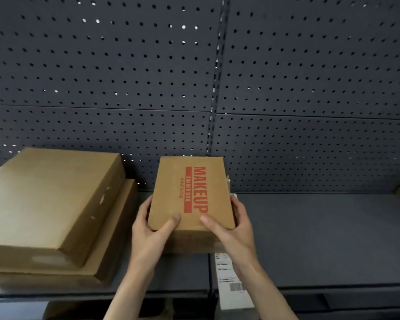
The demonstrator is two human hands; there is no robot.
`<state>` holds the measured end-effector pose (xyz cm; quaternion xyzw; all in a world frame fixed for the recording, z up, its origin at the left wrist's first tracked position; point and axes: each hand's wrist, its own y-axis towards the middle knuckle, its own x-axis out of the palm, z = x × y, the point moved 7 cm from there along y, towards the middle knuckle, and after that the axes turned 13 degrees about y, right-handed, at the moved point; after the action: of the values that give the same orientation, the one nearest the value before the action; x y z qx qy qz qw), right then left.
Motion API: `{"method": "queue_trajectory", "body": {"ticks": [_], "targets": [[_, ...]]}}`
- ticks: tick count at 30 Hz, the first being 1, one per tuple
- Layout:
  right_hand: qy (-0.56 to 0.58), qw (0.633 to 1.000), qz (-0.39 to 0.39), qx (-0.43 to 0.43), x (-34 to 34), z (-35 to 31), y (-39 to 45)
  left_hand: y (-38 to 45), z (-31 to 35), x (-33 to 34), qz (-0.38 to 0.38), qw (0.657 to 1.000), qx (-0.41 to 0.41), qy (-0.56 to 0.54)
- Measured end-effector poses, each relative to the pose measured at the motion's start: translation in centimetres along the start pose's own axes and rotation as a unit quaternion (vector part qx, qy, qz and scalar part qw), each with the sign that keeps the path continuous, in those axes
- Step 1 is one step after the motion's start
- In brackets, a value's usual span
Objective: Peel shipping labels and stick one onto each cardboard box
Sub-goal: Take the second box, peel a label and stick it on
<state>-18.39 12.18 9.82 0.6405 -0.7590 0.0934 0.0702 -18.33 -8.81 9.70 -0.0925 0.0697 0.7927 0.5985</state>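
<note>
The small brown cardboard box printed MAKEUP in red [189, 195], mid-shelf against the pegboard, is gripped at its near corners by the left hand [148, 232] and right hand [233, 229]; judged light, rigid, crushable, best held by its edges.

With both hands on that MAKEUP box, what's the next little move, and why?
Probably set the MAKEUP box down on the shelf and free the right hand for the label strip: both it and the left hand grip the box.
</note>
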Motion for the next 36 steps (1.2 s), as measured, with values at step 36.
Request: {"method": "queue_trajectory", "body": {"ticks": [36], "targets": [[-0.049, 0.998, 0.020, 0.035, -31.3, -4.9, 5.0, -8.3, 3.7, 30.0, -0.031, 0.999, 0.004, 0.033]]}}
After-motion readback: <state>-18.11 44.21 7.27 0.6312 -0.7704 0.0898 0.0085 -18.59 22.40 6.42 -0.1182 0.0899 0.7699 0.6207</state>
